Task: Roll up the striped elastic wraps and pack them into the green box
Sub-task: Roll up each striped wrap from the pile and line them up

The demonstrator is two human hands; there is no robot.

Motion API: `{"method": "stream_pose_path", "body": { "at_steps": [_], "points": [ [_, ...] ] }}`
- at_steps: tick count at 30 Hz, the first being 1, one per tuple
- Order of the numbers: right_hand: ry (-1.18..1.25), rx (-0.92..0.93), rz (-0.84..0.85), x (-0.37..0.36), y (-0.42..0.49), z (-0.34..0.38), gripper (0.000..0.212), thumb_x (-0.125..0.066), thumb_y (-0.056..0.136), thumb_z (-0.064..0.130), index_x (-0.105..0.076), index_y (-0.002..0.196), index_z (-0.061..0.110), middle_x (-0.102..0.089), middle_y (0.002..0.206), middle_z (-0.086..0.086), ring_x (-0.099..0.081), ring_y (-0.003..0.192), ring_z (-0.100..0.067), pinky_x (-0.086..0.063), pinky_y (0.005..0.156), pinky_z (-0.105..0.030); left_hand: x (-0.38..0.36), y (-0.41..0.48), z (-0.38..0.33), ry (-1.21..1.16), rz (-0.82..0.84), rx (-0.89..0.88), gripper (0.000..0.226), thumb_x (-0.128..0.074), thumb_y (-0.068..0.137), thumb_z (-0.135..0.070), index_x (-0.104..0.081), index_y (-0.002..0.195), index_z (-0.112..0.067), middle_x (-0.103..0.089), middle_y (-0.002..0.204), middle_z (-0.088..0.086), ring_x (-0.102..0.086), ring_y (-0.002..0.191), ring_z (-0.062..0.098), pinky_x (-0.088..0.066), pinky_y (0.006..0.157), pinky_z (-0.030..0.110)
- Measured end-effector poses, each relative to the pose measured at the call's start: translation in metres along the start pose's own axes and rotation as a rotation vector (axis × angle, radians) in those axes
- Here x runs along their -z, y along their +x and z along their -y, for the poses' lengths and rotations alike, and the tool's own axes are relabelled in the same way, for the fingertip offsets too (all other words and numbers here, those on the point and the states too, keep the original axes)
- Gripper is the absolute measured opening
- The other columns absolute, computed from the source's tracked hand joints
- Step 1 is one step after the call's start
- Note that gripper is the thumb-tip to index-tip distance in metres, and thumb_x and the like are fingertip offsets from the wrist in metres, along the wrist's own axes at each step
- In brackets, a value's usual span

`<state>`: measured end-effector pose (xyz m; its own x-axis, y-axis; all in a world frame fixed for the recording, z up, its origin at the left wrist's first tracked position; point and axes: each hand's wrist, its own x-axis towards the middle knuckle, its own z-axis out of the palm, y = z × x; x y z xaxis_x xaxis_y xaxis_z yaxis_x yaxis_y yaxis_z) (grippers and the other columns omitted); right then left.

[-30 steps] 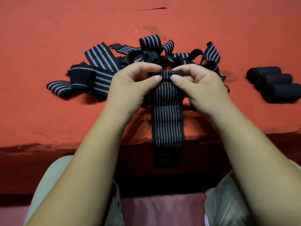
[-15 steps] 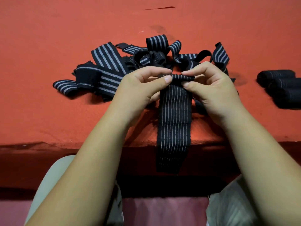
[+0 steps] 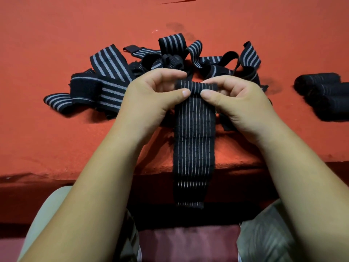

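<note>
A black elastic wrap with thin pale stripes runs from my hands down over the front edge of the red surface. Its top end is curled into a small roll, pinched between my left hand and my right hand, thumbs nearly touching at the middle. Behind my hands lies a tangled pile of loose striped wraps. Three rolled wraps sit together at the far right. No green box is in view.
The red felt-covered surface ends in a front edge just below my wrists. My knees in light trousers show below it. A dark slit marks the felt at the top.
The roll at the top end of the wrap has grown thicker as my fingers turned it. My thumbs have moved closer together.
</note>
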<state>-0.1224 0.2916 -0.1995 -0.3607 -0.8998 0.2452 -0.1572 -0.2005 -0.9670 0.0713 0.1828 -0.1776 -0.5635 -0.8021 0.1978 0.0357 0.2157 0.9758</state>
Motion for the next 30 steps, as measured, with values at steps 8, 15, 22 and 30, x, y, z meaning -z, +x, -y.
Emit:
{"method": "stream_pose_path", "body": {
  "at_steps": [8, 15, 22, 30],
  "points": [
    [-0.017, 0.065, -0.011, -0.006, -0.005, 0.003, 0.02, -0.075, 0.098, 0.004, -0.075, 0.115, 0.015, -0.072, 0.11, -0.029, -0.071, 0.091, -0.026, -0.059, 0.077, -0.044, -0.003, -0.009, -0.004, 0.01, 0.081, 0.02, 0.014, -0.075, 0.101, -0.015, -0.08, 0.113, -0.018, -0.078, 0.098, 0.015, -0.076, 0.081, 0.017, -0.06, 0.069, 0.032],
    [-0.055, 0.007, -0.07, -0.008, -0.007, 0.007, 0.024, -0.066, 0.107, 0.035, -0.08, 0.113, 0.016, -0.074, 0.105, -0.029, -0.069, 0.082, -0.039, -0.057, 0.077, -0.045, -0.004, -0.012, -0.004, -0.019, 0.035, 0.001, 0.024, -0.074, 0.098, -0.002, -0.08, 0.119, -0.012, -0.077, 0.078, -0.006, -0.074, 0.073, 0.008, -0.058, 0.065, 0.024],
    [-0.046, 0.053, -0.071, -0.009, -0.006, 0.003, 0.015, -0.072, 0.103, 0.019, -0.079, 0.116, 0.015, -0.077, 0.114, -0.016, -0.069, 0.095, -0.022, -0.057, 0.086, -0.043, 0.001, -0.008, -0.004, -0.013, 0.029, 0.117, 0.017, -0.078, 0.098, -0.024, -0.082, 0.112, -0.016, -0.083, 0.098, 0.003, -0.08, 0.089, 0.018, -0.06, 0.076, 0.031],
    [-0.029, -0.005, 0.014, -0.004, 0.001, -0.002, 0.019, -0.077, 0.101, 0.022, -0.078, 0.118, 0.016, -0.066, 0.085, -0.018, -0.058, 0.078, -0.025, -0.051, 0.076, -0.037, 0.004, -0.004, 0.002, 0.071, -0.089, 0.018, 0.02, -0.086, 0.091, -0.02, -0.082, 0.111, -0.024, -0.078, 0.092, 0.008, -0.071, 0.085, 0.017, -0.058, 0.077, 0.038]
  ]
}}
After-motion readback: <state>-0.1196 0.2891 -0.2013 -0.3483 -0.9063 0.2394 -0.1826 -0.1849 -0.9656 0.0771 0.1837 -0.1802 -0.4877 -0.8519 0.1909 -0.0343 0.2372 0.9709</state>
